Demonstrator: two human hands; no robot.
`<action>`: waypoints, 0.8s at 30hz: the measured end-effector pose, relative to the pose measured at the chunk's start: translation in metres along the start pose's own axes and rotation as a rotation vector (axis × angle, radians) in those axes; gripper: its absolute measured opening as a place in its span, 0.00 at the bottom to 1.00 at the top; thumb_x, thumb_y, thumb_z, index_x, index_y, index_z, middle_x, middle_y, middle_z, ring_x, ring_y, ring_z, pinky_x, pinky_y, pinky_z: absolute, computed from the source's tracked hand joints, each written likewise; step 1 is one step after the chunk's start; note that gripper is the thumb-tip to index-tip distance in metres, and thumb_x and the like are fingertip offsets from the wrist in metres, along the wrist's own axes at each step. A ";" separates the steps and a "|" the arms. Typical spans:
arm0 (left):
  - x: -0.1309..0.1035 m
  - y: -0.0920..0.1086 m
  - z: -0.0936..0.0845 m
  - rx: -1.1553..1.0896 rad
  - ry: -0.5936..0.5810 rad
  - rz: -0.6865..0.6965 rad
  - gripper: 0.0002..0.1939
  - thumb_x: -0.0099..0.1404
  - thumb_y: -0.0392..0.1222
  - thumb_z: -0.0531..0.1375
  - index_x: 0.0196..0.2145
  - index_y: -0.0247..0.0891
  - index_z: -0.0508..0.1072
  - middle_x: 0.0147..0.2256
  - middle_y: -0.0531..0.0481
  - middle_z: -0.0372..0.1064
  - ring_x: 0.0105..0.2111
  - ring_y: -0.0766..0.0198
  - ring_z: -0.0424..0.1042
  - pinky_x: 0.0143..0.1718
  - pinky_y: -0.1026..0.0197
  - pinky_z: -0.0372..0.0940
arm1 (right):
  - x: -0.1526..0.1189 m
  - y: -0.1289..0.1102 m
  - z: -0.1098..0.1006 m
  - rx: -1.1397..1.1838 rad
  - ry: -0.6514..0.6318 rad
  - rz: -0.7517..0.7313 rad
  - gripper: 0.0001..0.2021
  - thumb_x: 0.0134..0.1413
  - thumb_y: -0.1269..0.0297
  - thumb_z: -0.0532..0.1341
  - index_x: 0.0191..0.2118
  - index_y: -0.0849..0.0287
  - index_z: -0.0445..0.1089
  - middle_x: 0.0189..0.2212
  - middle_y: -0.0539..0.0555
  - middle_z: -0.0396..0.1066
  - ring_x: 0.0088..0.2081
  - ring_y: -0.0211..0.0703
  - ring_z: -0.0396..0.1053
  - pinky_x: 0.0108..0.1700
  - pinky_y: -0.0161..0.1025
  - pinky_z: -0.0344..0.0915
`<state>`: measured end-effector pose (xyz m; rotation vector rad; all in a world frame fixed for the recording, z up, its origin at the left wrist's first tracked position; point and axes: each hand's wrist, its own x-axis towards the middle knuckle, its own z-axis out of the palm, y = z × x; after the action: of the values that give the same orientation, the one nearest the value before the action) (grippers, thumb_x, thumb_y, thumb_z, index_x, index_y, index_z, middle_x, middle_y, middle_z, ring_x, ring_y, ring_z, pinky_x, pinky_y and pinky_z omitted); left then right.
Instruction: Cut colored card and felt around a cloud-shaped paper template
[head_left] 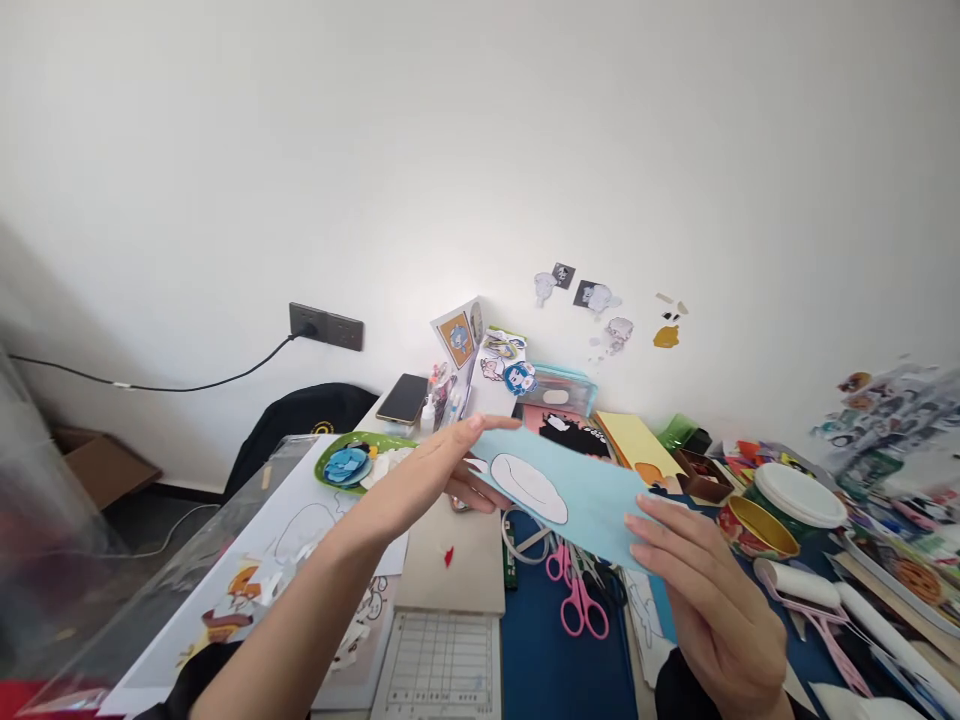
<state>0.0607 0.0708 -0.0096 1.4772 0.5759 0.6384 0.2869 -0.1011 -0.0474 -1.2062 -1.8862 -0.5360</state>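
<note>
Between my two hands a light blue sheet of paper (pixel 592 500) is held up, tilted, above the desk. A white oval paper cutout with a dark outline (pixel 529 485) lies on its left part. My left hand (pixel 442 470) grips the sheet's left end, thumb and fingers on either side. At the right end my right hand (pixel 705 570) pinches the sheet, its fingers over the near face and the thumb hidden. Below the sheet are pink-handled scissors (pixel 583 605). A small red scrap (pixel 448 556) lies on a beige board (pixel 450 585).
A green tray (pixel 325 468) with blue and white paper pieces stands left, near a phone (pixel 403 398). Rightward are a white-lidded tub (pixel 799 495), a gold-lined tin (pixel 761 527) and a lint roller (pixel 799 585). Paper cutouts (pixel 600 297) stick to the wall behind.
</note>
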 end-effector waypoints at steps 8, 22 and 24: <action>0.004 -0.002 -0.018 0.099 -0.015 0.127 0.14 0.61 0.48 0.59 0.40 0.40 0.78 0.43 0.47 0.76 0.43 0.54 0.73 0.44 0.55 0.68 | -0.006 0.009 0.021 -0.314 -0.105 0.190 0.36 0.60 0.63 0.57 0.68 0.50 0.37 0.69 0.51 0.34 0.66 0.63 0.36 0.61 0.66 0.40; -0.002 0.002 -0.005 0.103 0.292 0.212 0.13 0.59 0.47 0.62 0.40 0.41 0.78 0.45 0.48 0.75 0.46 0.54 0.72 0.44 0.56 0.67 | -0.115 0.008 0.061 -0.270 -0.244 0.829 0.23 0.65 0.56 0.49 0.59 0.63 0.60 0.35 0.61 0.78 0.25 0.45 0.76 0.23 0.36 0.71; -0.005 0.004 -0.002 0.115 0.327 0.223 0.13 0.59 0.48 0.63 0.40 0.41 0.78 0.45 0.47 0.75 0.45 0.53 0.72 0.42 0.56 0.68 | -0.117 0.010 0.063 -0.336 -0.309 0.855 0.15 0.65 0.58 0.51 0.44 0.61 0.72 0.21 0.51 0.74 0.21 0.40 0.72 0.27 0.37 0.70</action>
<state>0.0556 0.0693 -0.0062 1.5691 0.7140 1.0480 0.2954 -0.1156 -0.1799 -2.2439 -1.3325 -0.1903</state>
